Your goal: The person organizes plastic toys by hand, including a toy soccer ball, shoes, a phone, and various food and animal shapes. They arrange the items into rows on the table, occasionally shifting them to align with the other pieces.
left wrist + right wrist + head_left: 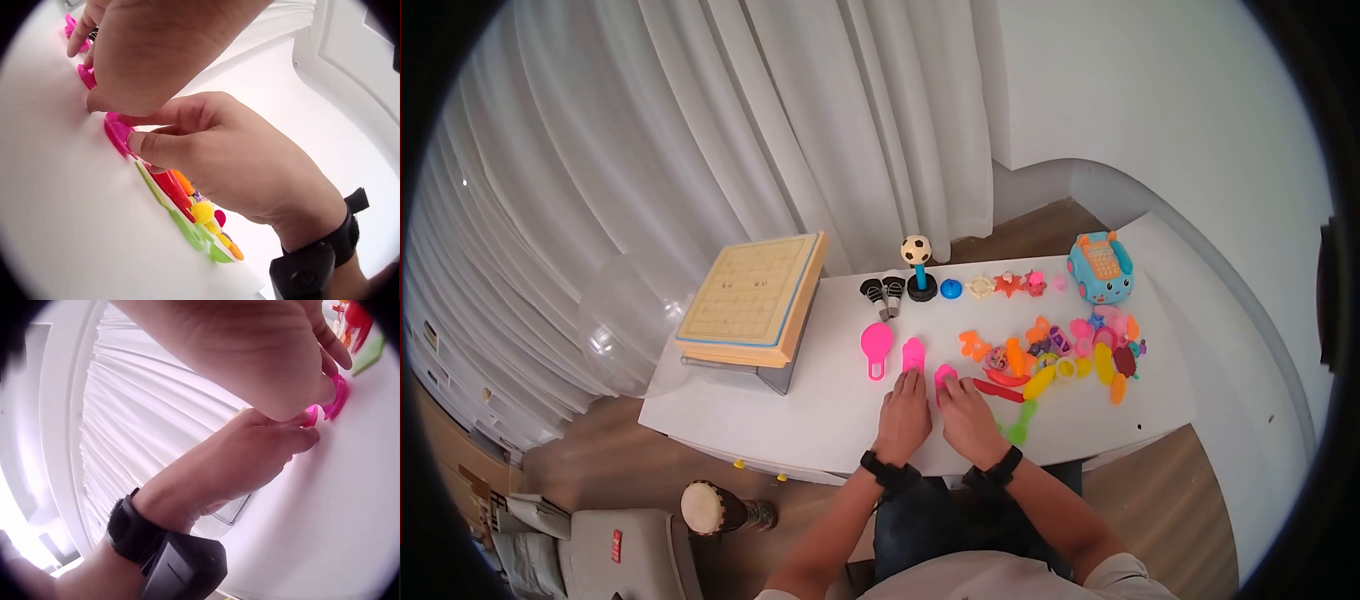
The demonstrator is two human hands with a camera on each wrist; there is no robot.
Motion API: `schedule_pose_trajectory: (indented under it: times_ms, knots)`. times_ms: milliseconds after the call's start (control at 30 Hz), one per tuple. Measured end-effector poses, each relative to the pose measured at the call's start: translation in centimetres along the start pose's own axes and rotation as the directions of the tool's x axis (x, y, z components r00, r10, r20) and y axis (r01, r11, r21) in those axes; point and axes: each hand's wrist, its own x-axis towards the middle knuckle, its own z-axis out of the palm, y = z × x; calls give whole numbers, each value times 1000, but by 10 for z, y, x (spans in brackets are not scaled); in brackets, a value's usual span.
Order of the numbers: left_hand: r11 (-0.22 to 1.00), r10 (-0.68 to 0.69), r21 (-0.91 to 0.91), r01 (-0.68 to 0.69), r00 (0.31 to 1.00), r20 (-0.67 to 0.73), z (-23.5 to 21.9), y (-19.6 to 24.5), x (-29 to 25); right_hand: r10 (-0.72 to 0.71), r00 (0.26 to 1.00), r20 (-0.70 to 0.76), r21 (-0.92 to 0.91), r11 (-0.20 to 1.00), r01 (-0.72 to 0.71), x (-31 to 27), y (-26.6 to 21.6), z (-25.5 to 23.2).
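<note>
Side by side on the white table (820,425) lie two bright pink, shoe-shaped plastic toys. My left hand (903,415) pinches the near end of the left pink toy (913,353). With thumb and fingertips, my right hand (970,425) grips the right pink toy (943,376), its far end sticking out past the fingers. In the left wrist view, the right thumb lies along the side of that pink toy (116,136), low over the tabletop. Left of both hands lies a pink paddle-shaped toy (877,343) with a looped handle.
Colourful plastic toys, among them a yellow banana-shaped piece (1039,382), crowd the right side. A green toy (1022,422) lies beside my right hand. Behind stand black-and-grey toys (884,294), a football on a stand (916,250) and a toy phone (1100,268). A board-game box (750,300) stands left.
</note>
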Motion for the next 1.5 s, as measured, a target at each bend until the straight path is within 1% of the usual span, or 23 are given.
schedule_pose_trajectory:
  times_ms: [33, 100, 233, 300, 533, 600, 633, 700, 733, 833, 867, 933, 1000, 1033, 1067, 1100, 1133, 1167, 1233, 1267, 1333, 1367, 1500]
  knots:
    - [1000, 0, -3, 0, 1000, -10, 0, 0, 8, -7, 1000, -1, -7, 1000, 7, 5, 5, 5]
    - [988, -4, 152, -12, 995, 102, -2, -1, 21, -1, 1000, 7, -50, 999, 1, 18, 16, 18]
    - [983, -31, 183, 9, 993, 114, 8, -9, 38, -30, 999, -25, -53, 998, 28, 50, 31, 39]
    - [981, -33, 196, 3, 988, 149, 7, -11, 44, 27, 990, 138, 2, 1000, -27, 64, 34, 39]
    - [980, -114, 185, 68, 962, 249, 11, -20, 57, 92, 986, 140, 6, 996, -94, 81, 52, 60]
    - [986, -125, 141, 91, 960, 251, 13, -22, 56, 40, 999, -20, 5, 999, -40, 77, 57, 65]
    - [987, -117, 135, 84, 959, 258, 12, -20, 54, 49, 999, -17, 0, 999, -49, 75, 56, 61]
    - [996, -73, 63, 68, 993, 88, 5, -13, 49, 37, 995, -95, 65, 997, -31, 76, 47, 37]
    - [997, -63, 55, 58, 993, 97, 3, -8, 47, 49, 995, -91, 58, 997, -44, 72, 45, 23]
    - [994, 38, -98, -41, 999, -33, -17, 14, 46, 106, 989, -101, 92, 991, -97, 62, 49, -8]
    - [994, 40, -103, -42, 999, -26, -14, 17, 45, 146, 979, -139, 112, 985, -131, 54, 62, -17]
    - [966, 131, -226, -128, 991, -3, -6, 23, 43, 191, 967, -168, 128, 977, -171, 35, 85, -40]
    - [949, 146, -284, -139, 989, 2, 3, 32, 44, 369, 892, -259, 168, 927, -335, 14, 104, -70]
    - [930, 162, -334, -152, 987, 1, 9, 36, 44, 375, 891, -256, 160, 926, -343, 2, 111, -84]
    - [926, 169, -344, -157, 986, 4, 20, 36, 45, 417, 858, -300, 173, 908, -381, -10, 118, -97]
    - [932, 137, -337, -133, 991, -12, 32, 37, 47, 459, 819, -344, 185, 889, -419, -23, 123, -110]
    - [937, 107, -332, -110, 994, -27, 37, 43, 48, 467, 814, -347, 174, 884, -433, -35, 126, -123]
    - [931, 122, -345, -122, 992, -22, 41, 48, 47, 498, 789, -360, 148, 865, -479, -48, 129, -136]
    - [942, 38, -334, -37, 999, -3, 44, 57, 43, 550, 737, -392, 119, 825, -552, -78, 140, -150]
    - [936, 53, -347, -49, 999, 2, 42, 63, 40, 556, 730, -398, 106, 818, -565, -92, 144, -158]
    - [972, 38, -233, -19, 996, 80, 39, 74, 36, 612, 657, -440, 122, 766, -631, -117, 147, -174]
    - [966, 50, -258, -31, 996, 67, 43, 77, 34, 638, 630, -443, 115, 738, -666, -127, 148, -180]
    - [971, 56, -236, -32, 994, 96, 50, 95, 33, 637, 618, -461, 48, 713, -700, -163, 158, -186]
